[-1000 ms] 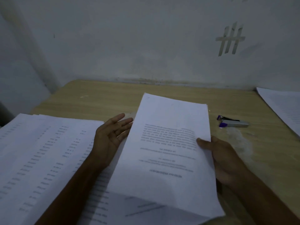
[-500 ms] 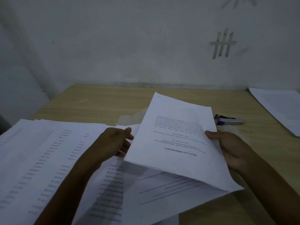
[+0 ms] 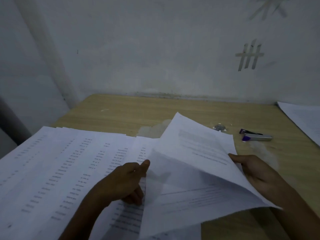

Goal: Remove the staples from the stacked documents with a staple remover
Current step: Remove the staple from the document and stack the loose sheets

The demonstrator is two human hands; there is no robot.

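Since 0.5 s ago the right hand (image 3: 256, 174) has swung the white printed top sheet (image 3: 199, 149) up and rightward, its fingers clasping the right edge. The left hand (image 3: 126, 182) curls round the left edge of the white sheet beneath (image 3: 190, 201). The silver-and-purple metal staple remover (image 3: 256, 137) lies unheld on the light wooden table (image 3: 121, 115). Best to part the pages slowly and check the corners for 1 remaining staple.

table=wooden table (image 3: 121, 115) | left=printed sheets (image 3: 52, 161) | mid=staples pile (image 3: 219, 127), staple remover (image 3: 256, 136) | right=paper stack (image 3: 304, 122)

Print on documents (image 3: 72, 170) too blurred to read; nothing legible.
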